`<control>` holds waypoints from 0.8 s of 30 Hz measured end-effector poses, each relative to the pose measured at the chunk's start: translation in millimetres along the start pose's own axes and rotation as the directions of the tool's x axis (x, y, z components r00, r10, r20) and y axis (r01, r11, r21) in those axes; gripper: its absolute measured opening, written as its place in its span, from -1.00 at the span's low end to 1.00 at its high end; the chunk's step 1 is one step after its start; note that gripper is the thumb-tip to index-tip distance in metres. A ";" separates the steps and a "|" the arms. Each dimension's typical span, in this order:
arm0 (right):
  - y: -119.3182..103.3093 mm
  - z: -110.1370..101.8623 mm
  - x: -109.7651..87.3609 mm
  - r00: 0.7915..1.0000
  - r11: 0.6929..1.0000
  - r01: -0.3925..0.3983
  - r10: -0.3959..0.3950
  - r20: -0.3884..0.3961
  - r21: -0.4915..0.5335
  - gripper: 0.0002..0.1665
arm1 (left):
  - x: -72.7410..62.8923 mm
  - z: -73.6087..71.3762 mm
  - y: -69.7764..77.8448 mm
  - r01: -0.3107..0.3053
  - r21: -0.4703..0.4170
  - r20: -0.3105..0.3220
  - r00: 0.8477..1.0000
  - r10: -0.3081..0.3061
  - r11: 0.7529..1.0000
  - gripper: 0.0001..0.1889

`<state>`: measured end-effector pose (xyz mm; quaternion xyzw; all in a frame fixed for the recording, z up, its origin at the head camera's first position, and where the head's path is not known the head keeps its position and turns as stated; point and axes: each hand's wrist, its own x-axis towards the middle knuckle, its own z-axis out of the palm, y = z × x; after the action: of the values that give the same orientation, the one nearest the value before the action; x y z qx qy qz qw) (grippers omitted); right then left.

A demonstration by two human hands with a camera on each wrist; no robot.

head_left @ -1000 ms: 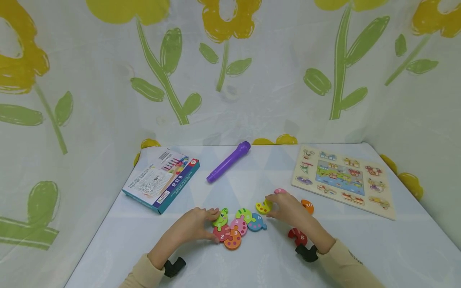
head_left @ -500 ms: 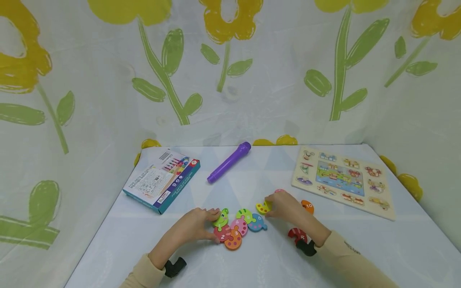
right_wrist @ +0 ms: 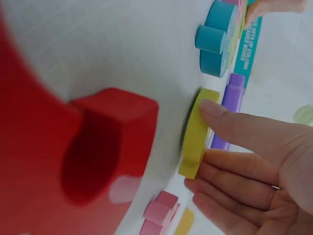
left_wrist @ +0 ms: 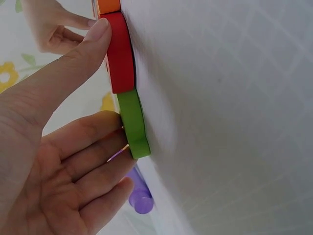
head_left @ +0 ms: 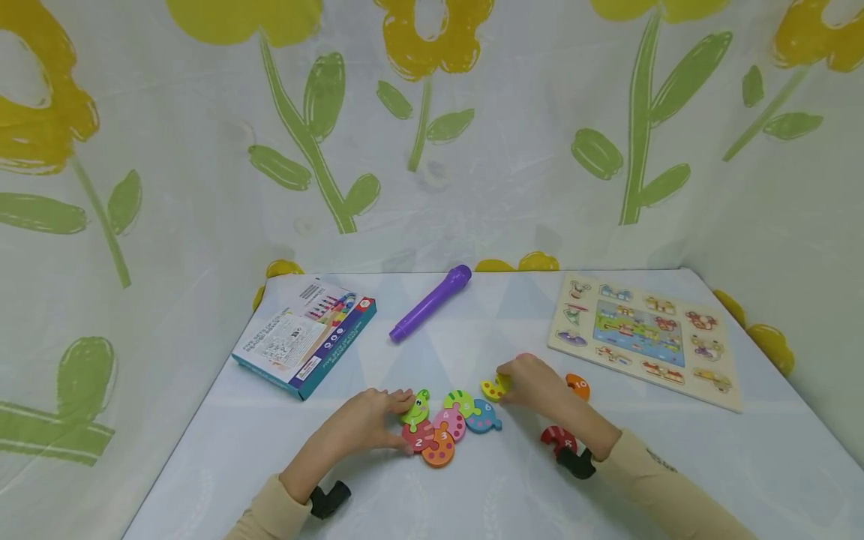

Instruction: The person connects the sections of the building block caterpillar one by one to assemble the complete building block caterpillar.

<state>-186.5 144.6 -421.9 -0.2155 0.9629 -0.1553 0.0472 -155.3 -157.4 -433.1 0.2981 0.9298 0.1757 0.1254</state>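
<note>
Joined number pieces make a caterpillar puzzle, from the smiling green head (head_left: 416, 409) through red 2 (head_left: 415, 439) and orange 3 (head_left: 439, 450) to blue 6 (head_left: 481, 421). My left hand (head_left: 361, 424) holds its left end, thumb against the red piece and fingers against the head. To the right of the blue piece, my right hand (head_left: 538, 388) pinches a dotted yellow piece (right_wrist: 196, 134) between thumb and fingers. Its rounded notch shows in the head view; the rest is hidden by the fingers.
A red piece (head_left: 553, 435) lies under the right wrist, and an orange 10 piece (head_left: 579, 386) beyond it. The right wrist view shows a pink piece (right_wrist: 161, 210). Farther back are a flat box (head_left: 304, 337), a purple stick (head_left: 430, 306) and a wooden puzzle board (head_left: 641, 337).
My right hand turns slightly in place, its sleeve edging back. The pink piece is now covered by that hand in the head view. My left hand and the joined pieces stay put.
</note>
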 end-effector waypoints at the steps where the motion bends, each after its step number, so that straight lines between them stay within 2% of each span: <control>1: 0.1 -0.4 -0.7 1.000 1.000 -0.009 0.009 0.002 0.008 -0.53 | 0.0 -0.1 0.0 0.000 0.000 0.000 1.000 0.000 1.000 -0.20; 6: -0.2 -5.7 -8.3 0.998 0.995 -0.059 0.058 0.023 0.080 -0.49 | 0.0 -0.1 -0.4 0.009 -0.003 0.007 1.000 -0.009 1.000 -0.21; 9: 0.7 -8.4 -14.0 0.998 0.992 -0.062 0.060 0.029 0.111 -0.49 | 0.2 -0.5 -0.1 0.013 0.001 0.009 1.000 -0.013 1.000 -0.21; 16: 7.4 -9.6 -26.2 0.999 0.993 0.041 -0.042 0.007 0.110 -0.49 | 0.5 -2.2 0.3 0.019 0.001 0.015 1.000 -0.019 1.000 -0.21; 24: 14.5 -11.8 -34.6 0.986 0.980 0.164 -0.167 0.018 0.113 -0.48 | 1.0 -2.2 -0.4 0.004 0.006 0.010 1.000 -0.004 1.000 -0.21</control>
<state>-162.9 175.2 -414.6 -0.2941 0.9307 -0.2092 0.0595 -157.1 -157.6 -431.3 0.2975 0.9302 0.1715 0.1294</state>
